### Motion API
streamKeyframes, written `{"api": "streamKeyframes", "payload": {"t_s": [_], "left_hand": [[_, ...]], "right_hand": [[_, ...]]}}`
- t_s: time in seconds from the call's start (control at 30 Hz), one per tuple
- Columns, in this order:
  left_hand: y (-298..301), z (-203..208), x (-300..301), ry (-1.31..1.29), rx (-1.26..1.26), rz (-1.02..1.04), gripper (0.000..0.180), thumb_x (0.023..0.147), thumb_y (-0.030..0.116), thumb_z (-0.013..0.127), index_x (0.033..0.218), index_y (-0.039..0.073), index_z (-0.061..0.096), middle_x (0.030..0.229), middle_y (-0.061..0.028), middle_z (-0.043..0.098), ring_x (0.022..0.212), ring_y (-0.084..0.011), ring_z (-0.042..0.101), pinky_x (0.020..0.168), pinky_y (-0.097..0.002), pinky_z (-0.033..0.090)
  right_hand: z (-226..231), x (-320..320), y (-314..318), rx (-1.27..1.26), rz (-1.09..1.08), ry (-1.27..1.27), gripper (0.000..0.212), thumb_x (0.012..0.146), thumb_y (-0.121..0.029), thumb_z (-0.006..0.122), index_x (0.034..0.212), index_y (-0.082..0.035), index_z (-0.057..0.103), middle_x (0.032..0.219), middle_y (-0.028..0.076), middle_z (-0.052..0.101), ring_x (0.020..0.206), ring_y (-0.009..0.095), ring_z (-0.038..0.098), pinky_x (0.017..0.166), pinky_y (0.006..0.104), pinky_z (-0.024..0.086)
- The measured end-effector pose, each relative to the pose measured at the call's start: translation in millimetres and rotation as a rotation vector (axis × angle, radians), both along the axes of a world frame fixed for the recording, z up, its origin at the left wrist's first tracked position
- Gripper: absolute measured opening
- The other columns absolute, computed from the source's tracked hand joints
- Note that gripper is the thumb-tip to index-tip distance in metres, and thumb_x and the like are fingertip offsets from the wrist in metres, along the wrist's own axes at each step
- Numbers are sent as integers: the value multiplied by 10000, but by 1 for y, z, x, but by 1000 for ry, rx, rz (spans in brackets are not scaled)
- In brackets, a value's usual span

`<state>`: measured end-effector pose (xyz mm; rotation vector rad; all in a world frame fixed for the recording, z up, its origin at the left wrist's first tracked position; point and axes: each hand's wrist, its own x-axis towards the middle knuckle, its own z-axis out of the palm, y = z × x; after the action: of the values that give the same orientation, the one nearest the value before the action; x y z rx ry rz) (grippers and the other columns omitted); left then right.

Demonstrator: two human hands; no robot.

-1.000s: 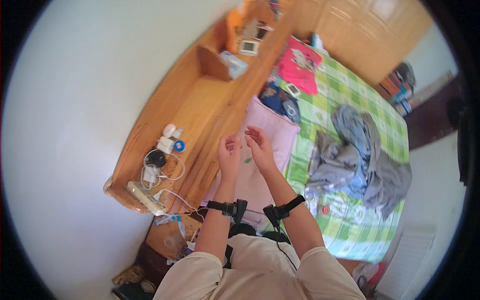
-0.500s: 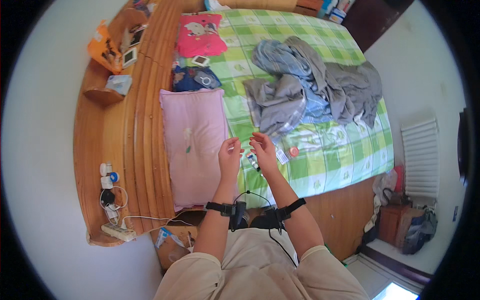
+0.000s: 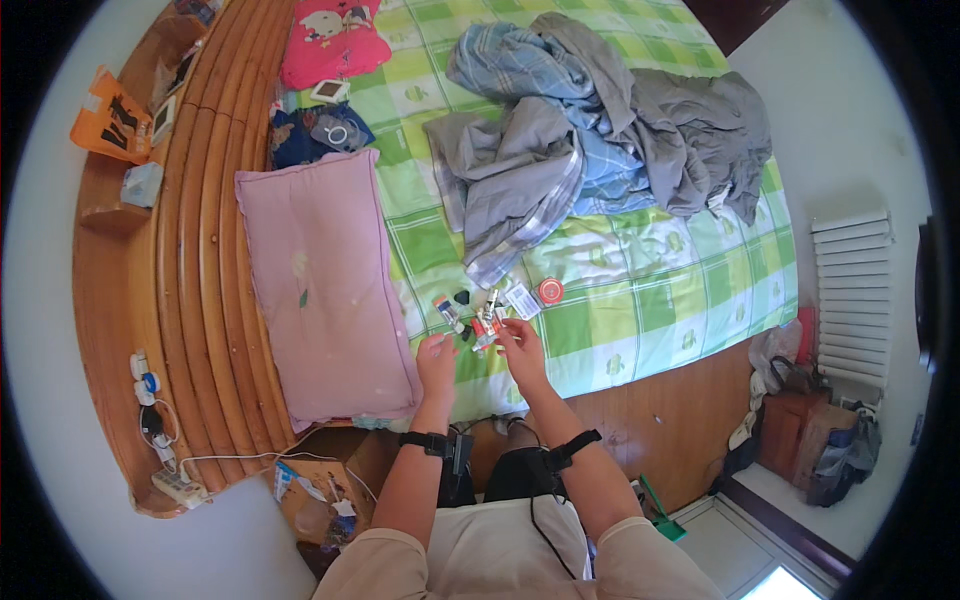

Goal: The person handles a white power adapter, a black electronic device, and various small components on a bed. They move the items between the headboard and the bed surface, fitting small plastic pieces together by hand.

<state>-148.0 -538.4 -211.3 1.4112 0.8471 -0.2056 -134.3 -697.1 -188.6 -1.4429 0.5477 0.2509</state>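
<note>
hands (image 3: 480,355) over small items (image 3: 487,312) near bed edge (image 3: 600,385)

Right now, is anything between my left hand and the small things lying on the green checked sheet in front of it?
Nothing visible. The left hand hovers just short of the small items on the green checked sheet.

You're over a green-and-white checked bed sheet (image 3: 640,290). Pale pink pillow (image 3: 320,280), hot pink cushion (image 3: 335,40), grey and blue plaid blankets (image 3: 590,130), red round lid (image 3: 550,291), orange bag (image 3: 108,115), honey-brown wooden headboard (image 3: 190,250).
</note>
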Motion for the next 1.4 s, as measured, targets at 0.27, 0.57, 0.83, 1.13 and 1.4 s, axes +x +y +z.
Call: {"api": "streamKeyframes", "payload": {"t_s": [0.27,0.57,0.83,1.13,1.4], "left_hand": [[-6,-130,-10,113,-4,108,353,873,200,649,1143,9,527,862,-57,605,737,-152,612,553,-260,455],[-18,-193,-4,144,315,-26,256,830,184,699,895,-57,644,809,-106,668,642,-160,616,586,-277,496],[-30,-171,9,144,460,60,252,726,192,767,803,-14,643,723,-116,661,661,-213,641,641,-330,504],[1,-170,-9,110,513,103,274,759,140,750,874,-23,562,797,-99,626,637,-178,610,594,-310,499],[7,-114,-12,-10,586,136,253,779,111,730,919,-24,568,842,-127,629,726,-196,622,641,-309,520]], "right_hand": [[-101,-10,-18,-29,116,95,292,887,-133,595,1151,-13,562,995,98,629,816,152,624,694,265,496],[-163,-9,-19,-52,215,107,260,916,-153,591,1147,-39,557,966,49,610,844,133,613,674,260,501],[-152,-3,-16,2,155,108,264,876,-93,591,1120,5,568,933,88,637,786,156,627,706,270,506],[-147,6,-9,-36,166,104,199,894,-74,572,1081,-6,589,951,86,645,793,151,637,699,268,514],[-140,-1,-12,-186,89,70,180,887,-83,576,1051,-18,609,910,95,670,776,165,652,679,278,519]]}}
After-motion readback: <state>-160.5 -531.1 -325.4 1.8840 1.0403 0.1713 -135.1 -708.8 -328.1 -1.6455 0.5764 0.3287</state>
